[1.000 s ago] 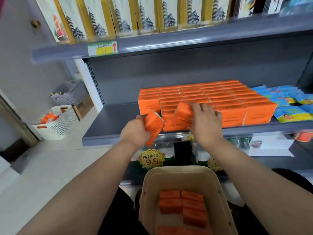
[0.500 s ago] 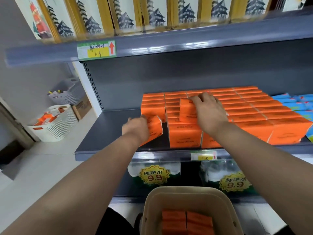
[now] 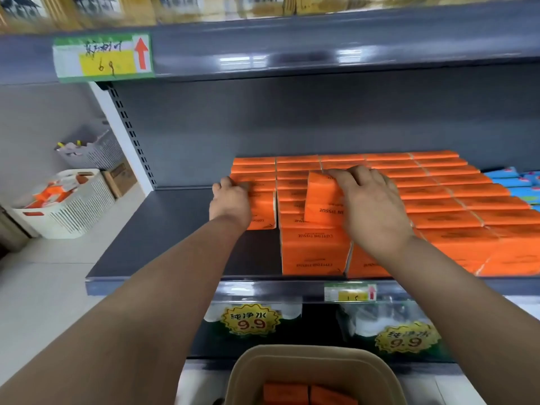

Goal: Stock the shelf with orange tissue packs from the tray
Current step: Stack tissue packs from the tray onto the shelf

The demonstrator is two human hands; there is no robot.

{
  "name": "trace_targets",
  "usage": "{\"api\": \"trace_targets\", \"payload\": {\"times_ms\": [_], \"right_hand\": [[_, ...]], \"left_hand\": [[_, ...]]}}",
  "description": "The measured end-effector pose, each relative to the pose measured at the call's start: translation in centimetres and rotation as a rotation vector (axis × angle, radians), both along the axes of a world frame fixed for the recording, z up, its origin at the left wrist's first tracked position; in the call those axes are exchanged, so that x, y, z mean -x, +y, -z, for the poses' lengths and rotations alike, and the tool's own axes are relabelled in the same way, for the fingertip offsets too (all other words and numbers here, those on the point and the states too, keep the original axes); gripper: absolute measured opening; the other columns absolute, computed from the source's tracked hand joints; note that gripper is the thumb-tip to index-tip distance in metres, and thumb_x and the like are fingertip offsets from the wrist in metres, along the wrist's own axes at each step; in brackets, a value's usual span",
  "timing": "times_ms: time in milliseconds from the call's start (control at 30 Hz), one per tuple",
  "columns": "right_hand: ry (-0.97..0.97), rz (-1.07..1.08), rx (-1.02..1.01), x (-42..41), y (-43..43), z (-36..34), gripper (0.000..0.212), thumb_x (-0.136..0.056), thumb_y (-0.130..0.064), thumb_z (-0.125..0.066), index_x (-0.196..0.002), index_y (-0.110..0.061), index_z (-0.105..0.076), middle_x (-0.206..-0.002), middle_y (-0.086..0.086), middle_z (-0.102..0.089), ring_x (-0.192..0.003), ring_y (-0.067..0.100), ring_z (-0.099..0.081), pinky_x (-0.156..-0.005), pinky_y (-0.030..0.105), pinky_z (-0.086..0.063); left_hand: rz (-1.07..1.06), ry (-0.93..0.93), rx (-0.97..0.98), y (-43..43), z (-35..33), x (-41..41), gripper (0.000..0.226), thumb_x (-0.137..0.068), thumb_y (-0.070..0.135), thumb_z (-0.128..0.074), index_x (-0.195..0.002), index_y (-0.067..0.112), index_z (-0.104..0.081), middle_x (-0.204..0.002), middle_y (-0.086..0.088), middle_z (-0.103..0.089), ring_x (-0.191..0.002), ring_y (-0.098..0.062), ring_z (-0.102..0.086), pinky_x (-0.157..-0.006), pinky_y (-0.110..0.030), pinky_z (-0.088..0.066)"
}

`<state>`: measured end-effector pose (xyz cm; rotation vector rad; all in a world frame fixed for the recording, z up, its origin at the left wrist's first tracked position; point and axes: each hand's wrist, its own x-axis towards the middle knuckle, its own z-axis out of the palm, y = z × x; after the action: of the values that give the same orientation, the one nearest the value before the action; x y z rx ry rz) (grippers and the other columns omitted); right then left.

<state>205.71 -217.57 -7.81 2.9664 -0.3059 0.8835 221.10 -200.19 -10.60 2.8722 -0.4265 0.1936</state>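
Moved since earlier: in the head view, the left pack (image 3: 263, 211) has been carried from in front of the rows to the front end of the left-most column, where it is now set upright on the shelf (image 3: 163, 238).
Left hand (image 3: 230, 200): it is closed round the left pack, with the fingers laid over the top edge, presumably so the pack can be pressed back flush against its column.
Right hand (image 3: 371, 206): the right pack (image 3: 321, 200) is pinched from above and held tilted, proud of the stocked orange block (image 3: 453, 200). It is judged to be on its way into a gap in the second column.
Task's things: two packs are at the shelf, one in each hand. More orange packs (image 3: 309, 394) are left in the tray (image 3: 242, 375) below.
Why placed so: the packs are stood on edge in tight rows, so each new one is added at the front.
Hidden: the slot under the right pack is covered by the hand and the pack. The left thumb is not seen.
Cut off: the tray is cropped by the lower edge, so its remaining count cannot be told.
Hard to read: the upper goods are blurred, and the print on the packs is mostly smeared.
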Motion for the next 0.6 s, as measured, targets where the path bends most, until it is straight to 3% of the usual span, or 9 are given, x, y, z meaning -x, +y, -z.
{"api": "trace_targets", "payload": {"times_ms": [200,400,600], "right_hand": [[0.051,0.007,-0.078,-0.3,1.0,-1.6,0.066,-0.078,0.002,-0.054,-0.139,-0.022,-0.042,-0.122,0.010,-0.049,-0.117,0.034,-0.045,-0.100,0.044,-0.034],[-0.008,-0.162,-0.207,-4.2,6.3,-3.6,0.055,-0.083,-0.008,-0.061,-0.134,-0.021,-0.046,-0.122,0.011,-0.051,-0.115,0.033,-0.048,-0.097,0.043,-0.042],[0.161,-0.312,-0.212,-8.5,11.4,-1.7,0.053,-0.081,-0.006,-0.063,-0.129,-0.020,-0.048,-0.126,0.007,-0.050,-0.120,0.028,-0.046,-0.098,0.041,-0.042]], "left_hand": [[-0.036,-0.048,0.338,1.4,0.2,0.6,0.048,-0.076,-0.012,-0.044,-0.121,0.006,-0.045,-0.130,-0.012,-0.034,-0.119,-0.031,-0.036,-0.085,-0.040,-0.045],[-0.091,-0.026,0.387,6.9,-0.5,1.5,0.055,-0.080,-0.008,-0.048,-0.132,0.009,-0.044,-0.135,-0.013,-0.038,-0.123,-0.032,-0.037,-0.095,-0.040,-0.039],[-0.018,0.082,0.419,10.8,-0.2,1.9,0.047,-0.083,-0.005,-0.045,-0.128,0.008,-0.048,-0.127,-0.011,-0.057,-0.118,-0.031,-0.053,-0.093,-0.037,-0.044]]}}
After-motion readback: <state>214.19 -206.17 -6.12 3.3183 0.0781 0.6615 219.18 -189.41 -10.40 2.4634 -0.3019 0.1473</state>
